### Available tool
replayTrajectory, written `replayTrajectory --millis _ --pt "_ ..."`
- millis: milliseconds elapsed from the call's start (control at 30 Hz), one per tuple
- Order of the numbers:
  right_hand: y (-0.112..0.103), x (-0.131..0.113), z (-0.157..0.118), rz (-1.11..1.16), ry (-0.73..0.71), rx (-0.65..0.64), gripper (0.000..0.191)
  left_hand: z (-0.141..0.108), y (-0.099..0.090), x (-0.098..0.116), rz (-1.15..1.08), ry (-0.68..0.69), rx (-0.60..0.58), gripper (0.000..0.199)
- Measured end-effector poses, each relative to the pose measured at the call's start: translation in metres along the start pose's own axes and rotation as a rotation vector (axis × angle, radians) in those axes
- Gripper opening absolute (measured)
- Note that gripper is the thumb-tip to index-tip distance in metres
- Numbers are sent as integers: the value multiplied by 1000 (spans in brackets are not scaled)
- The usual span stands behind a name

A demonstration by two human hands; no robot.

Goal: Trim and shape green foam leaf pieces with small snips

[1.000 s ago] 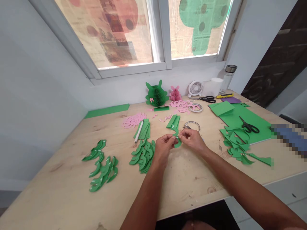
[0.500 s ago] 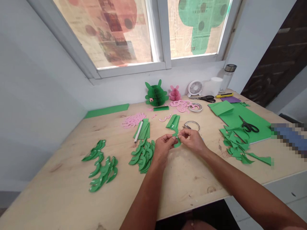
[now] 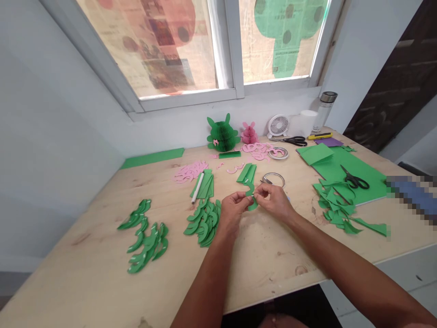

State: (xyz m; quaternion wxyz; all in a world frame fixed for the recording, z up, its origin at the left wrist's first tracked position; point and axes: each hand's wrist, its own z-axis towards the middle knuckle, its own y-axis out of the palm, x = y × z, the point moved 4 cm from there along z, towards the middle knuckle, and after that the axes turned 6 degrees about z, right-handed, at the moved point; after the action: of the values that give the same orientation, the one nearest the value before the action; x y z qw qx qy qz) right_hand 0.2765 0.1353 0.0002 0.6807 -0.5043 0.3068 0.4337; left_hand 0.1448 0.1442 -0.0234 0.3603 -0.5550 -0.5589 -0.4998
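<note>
A curved green paper piece (image 3: 253, 207) with a small white strip on it is pinched between the fingertips of my left hand (image 3: 235, 206). My right hand (image 3: 273, 199) meets it from the other side, thumb and finger closed at the same white strip. Just beyond the fingers lie folded green paper strips (image 3: 246, 173). Beside my left hand is a heap of green curved paper pieces (image 3: 203, 224). Further left, more green pieces with white strips (image 3: 147, 249) lie in loose clusters. A ring-shaped roll of tape (image 3: 282, 177) sits behind my right hand.
A white pen (image 3: 197, 187) rests on green strips. Pink cutouts (image 3: 191, 172) lie behind. Green and pink paper honeycomb figures (image 3: 223, 136) stand by the wall, near a small fan (image 3: 277, 125). At right are black scissors (image 3: 355, 178), green scraps (image 3: 336, 202) and a yellow cutter (image 3: 320, 136).
</note>
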Motion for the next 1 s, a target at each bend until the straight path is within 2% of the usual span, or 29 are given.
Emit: replayTrajectory --millis 400,1000 --pt "-1 -7 -1 -76 -113 7 12 0 -1 2 -5 16 29 16" --pt "-3 -13 -5 -215 -214 88 12 1 -1 3 19 24 58 18"
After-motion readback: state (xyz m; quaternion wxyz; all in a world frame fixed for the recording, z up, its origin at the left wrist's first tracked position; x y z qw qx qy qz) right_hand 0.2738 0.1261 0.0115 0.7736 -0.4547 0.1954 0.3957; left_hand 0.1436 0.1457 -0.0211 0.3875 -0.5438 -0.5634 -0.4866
